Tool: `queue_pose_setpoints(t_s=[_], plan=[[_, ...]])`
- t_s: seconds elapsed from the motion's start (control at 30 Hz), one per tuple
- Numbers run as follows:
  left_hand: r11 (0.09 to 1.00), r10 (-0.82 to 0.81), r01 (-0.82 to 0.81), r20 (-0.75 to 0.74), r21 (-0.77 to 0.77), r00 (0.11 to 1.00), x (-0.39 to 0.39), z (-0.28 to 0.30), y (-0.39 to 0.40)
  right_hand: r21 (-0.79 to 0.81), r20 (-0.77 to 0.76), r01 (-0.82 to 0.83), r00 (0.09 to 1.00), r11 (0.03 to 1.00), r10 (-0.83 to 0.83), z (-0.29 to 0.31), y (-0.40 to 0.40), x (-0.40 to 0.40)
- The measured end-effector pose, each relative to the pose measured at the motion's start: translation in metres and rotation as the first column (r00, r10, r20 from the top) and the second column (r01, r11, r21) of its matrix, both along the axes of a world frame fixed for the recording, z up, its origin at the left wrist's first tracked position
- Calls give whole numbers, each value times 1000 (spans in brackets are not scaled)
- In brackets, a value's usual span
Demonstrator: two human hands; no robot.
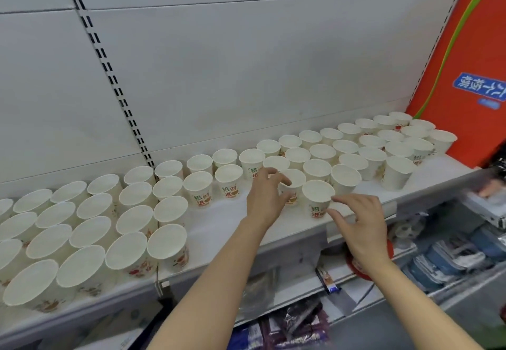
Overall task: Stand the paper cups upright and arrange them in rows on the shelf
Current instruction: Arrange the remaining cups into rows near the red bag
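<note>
Clearly the shelf is nearly filled: paper cups stand upright in rows from the far left to the orange box leaning at the right end, with a bare strip in the front middle. Both hands work at that gap. The left hand curls its fingers round a cup in the second row; the right hand has thumb and forefinger spread beside the front cup, fingertips at its rim and wall, though I cannot tell if it grips or just touches. To do this well, I would say slide each cup by its base, not the thin rim, until it sits touching its neighbours and square with the row behind, then fill leftward. Cups carry red and green Chinese print, seemingly "招财进"; the box has a blue label with white characters, upside down and unreadable.
</note>
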State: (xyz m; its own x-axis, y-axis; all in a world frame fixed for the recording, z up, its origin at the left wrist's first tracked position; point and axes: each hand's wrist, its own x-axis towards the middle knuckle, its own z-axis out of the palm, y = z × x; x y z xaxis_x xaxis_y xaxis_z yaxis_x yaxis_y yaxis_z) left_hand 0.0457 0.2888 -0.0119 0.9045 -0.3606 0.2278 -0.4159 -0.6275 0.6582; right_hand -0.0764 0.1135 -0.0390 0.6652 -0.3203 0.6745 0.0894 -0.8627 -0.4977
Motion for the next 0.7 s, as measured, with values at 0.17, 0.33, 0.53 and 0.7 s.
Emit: queue_pose_setpoints(t_s=[0.17,0.33,0.53,0.7], plan=[[986,88,-94,-47,-137,995,-6,-1,-3,76,-83,-137,986,988,143,1,-20,6],[918,213,-223,-67,-328,975,-33,7,29,227,-108,-220,963,949,249,-2,-22,14],[906,356,-354,-34,-233,934,-56,23,79,276,-89,-256,953,927,289,-1,-11,18],[916,390,-382,47,-125,920,-59,35,122,188,-131,-241,955,952,267,4,-2,24]])
